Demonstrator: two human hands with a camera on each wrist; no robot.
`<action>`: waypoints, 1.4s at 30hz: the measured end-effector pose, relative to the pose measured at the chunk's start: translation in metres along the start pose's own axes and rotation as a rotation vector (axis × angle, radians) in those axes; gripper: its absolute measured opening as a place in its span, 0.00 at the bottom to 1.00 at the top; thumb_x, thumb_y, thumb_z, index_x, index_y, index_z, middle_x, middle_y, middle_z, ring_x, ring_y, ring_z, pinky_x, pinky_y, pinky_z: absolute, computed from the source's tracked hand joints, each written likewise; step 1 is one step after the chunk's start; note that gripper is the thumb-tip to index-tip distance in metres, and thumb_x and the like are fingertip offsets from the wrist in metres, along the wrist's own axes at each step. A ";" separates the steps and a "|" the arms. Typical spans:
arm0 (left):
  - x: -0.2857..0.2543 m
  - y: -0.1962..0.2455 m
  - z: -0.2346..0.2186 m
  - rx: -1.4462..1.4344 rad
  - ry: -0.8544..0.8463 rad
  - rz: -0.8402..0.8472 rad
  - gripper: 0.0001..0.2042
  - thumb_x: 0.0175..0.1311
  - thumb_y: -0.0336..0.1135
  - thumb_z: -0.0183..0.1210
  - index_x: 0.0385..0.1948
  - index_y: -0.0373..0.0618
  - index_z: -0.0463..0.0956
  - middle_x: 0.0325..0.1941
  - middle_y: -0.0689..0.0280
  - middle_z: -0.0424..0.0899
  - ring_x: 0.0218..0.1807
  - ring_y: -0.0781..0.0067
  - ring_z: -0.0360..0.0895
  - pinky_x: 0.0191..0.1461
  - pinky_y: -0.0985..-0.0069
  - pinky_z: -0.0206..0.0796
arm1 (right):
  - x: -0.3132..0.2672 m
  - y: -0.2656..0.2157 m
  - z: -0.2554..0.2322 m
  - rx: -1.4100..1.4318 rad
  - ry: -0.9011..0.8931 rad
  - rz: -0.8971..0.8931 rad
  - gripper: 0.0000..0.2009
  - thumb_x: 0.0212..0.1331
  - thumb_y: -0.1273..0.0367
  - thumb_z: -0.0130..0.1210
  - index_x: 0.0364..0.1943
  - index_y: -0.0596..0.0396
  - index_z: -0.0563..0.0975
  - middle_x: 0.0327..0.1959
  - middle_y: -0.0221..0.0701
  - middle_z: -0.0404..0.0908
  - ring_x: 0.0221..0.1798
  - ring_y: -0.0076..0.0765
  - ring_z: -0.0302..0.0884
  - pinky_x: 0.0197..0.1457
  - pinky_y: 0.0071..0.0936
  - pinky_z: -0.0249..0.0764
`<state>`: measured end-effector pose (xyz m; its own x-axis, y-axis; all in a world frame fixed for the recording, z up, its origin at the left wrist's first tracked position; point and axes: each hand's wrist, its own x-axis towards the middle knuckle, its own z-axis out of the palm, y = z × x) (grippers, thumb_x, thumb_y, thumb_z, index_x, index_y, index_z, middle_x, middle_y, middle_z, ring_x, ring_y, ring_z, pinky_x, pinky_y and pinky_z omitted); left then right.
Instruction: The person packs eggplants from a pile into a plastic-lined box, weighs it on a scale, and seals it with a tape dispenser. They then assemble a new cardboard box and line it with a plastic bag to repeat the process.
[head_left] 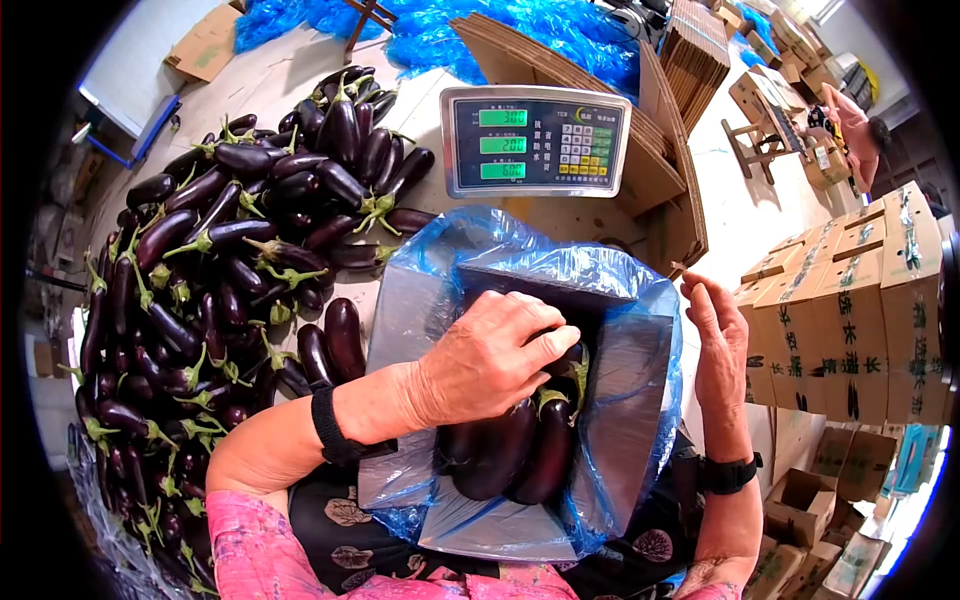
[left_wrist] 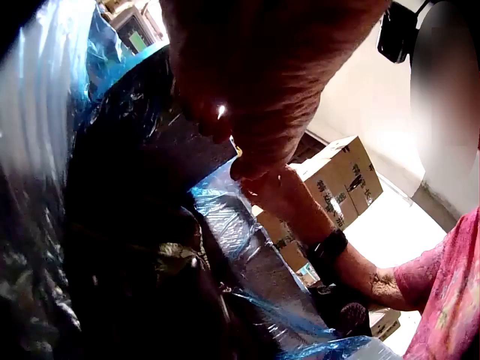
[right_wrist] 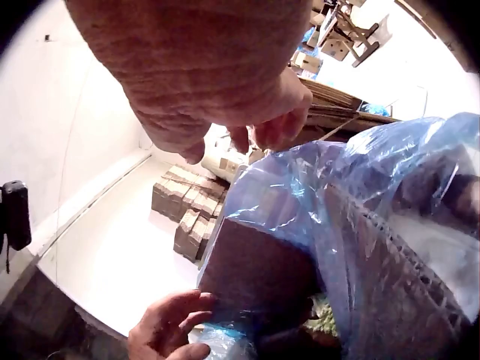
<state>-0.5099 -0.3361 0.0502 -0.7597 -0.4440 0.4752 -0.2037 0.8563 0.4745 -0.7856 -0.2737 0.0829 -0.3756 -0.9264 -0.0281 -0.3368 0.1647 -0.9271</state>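
A cardboard box [head_left: 622, 400], lined with a blue plastic bag [head_left: 415, 275], stands in front of the person. Inside lie several dark purple eggplants [head_left: 545, 455] with green stems, some in shadow. My left hand [head_left: 480, 350] hovers over the box opening above the eggplants, fingers loosely bent; the right wrist view shows that left hand [right_wrist: 169, 330] with nothing between its fingers. Beside the box's right edge, my right hand [head_left: 718, 340] is raised with relaxed fingers close to the bag's rim. Both wrists wear black bands.
A big heap of eggplants [head_left: 240, 240] covers the left side. Behind the box stands a digital scale display [head_left: 535, 142] with lit green digits. Flat cardboard sheets [head_left: 655, 160] lean behind it. Printed cartons [head_left: 850, 310] are stacked at right, and another person [head_left: 855, 130] is farther back.
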 end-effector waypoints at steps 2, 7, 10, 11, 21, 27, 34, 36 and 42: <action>-0.001 -0.001 0.008 0.005 -0.027 0.010 0.30 0.43 0.30 0.70 0.54 0.43 0.74 0.51 0.60 0.77 0.52 0.58 0.75 0.54 0.62 0.66 | 0.000 0.002 -0.001 0.000 -0.011 0.007 0.21 0.69 0.56 0.55 0.56 0.58 0.78 0.55 0.37 0.80 0.59 0.32 0.74 0.66 0.28 0.67; 0.002 0.000 0.024 0.022 -0.103 0.034 0.29 0.45 0.31 0.68 0.55 0.42 0.73 0.52 0.59 0.77 0.54 0.58 0.75 0.54 0.63 0.66 | -0.001 0.001 0.002 -0.038 -0.017 -0.011 0.22 0.70 0.53 0.52 0.55 0.57 0.78 0.53 0.36 0.81 0.59 0.32 0.75 0.64 0.31 0.68; 0.004 0.000 0.031 0.043 -0.144 0.039 0.29 0.47 0.31 0.66 0.56 0.42 0.72 0.52 0.59 0.77 0.55 0.58 0.75 0.54 0.63 0.66 | -0.001 0.000 0.003 -0.059 -0.022 -0.023 0.23 0.70 0.52 0.51 0.55 0.56 0.79 0.52 0.36 0.82 0.59 0.32 0.75 0.64 0.32 0.68; 0.004 0.001 0.032 0.051 -0.155 0.041 0.28 0.48 0.31 0.66 0.56 0.42 0.71 0.52 0.59 0.77 0.55 0.58 0.75 0.54 0.63 0.66 | -0.001 0.000 0.003 -0.062 -0.022 -0.024 0.23 0.70 0.52 0.51 0.55 0.56 0.79 0.52 0.36 0.82 0.59 0.32 0.75 0.63 0.32 0.68; 0.000 -0.015 0.057 0.295 -0.317 0.029 0.21 0.56 0.34 0.58 0.54 0.41 0.73 0.49 0.59 0.79 0.55 0.59 0.74 0.57 0.61 0.65 | -0.003 -0.003 0.004 -0.045 -0.045 -0.028 0.20 0.71 0.55 0.52 0.55 0.56 0.79 0.51 0.34 0.82 0.57 0.31 0.75 0.63 0.31 0.68; 0.000 -0.028 0.074 0.236 -0.351 -0.012 0.24 0.46 0.28 0.64 0.50 0.42 0.74 0.49 0.55 0.75 0.51 0.53 0.75 0.57 0.62 0.67 | -0.007 -0.013 0.010 -0.043 -0.046 -0.068 0.19 0.72 0.58 0.51 0.54 0.59 0.79 0.51 0.34 0.81 0.57 0.28 0.74 0.65 0.27 0.65; 0.024 0.016 -0.055 -0.306 0.052 -0.134 0.31 0.41 0.30 0.72 0.52 0.39 0.70 0.46 0.54 0.76 0.48 0.53 0.77 0.54 0.64 0.71 | -0.006 0.000 -0.002 0.002 0.039 -0.088 0.18 0.69 0.62 0.57 0.55 0.59 0.78 0.51 0.35 0.82 0.55 0.27 0.76 0.61 0.24 0.69; -0.002 0.023 -0.116 -0.458 0.105 -0.351 0.37 0.40 0.30 0.73 0.58 0.39 0.68 0.55 0.59 0.78 0.56 0.70 0.77 0.62 0.72 0.67 | -0.007 -0.001 -0.005 0.037 0.052 -0.060 0.19 0.69 0.60 0.57 0.55 0.60 0.78 0.51 0.34 0.82 0.54 0.26 0.75 0.60 0.24 0.70; -0.147 -0.029 -0.141 -0.078 0.178 -1.037 0.36 0.49 0.36 0.67 0.64 0.39 0.64 0.58 0.60 0.77 0.58 0.69 0.73 0.66 0.71 0.62 | -0.005 0.011 -0.009 -0.005 -0.027 0.070 0.26 0.68 0.52 0.55 0.57 0.61 0.76 0.53 0.37 0.80 0.56 0.29 0.75 0.61 0.26 0.69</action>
<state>-0.3051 -0.3324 0.0714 -0.1333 -0.9868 -0.0918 -0.6568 0.0186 0.7538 -0.7952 -0.2643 0.0759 -0.3754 -0.9211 -0.1031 -0.3145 0.2312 -0.9207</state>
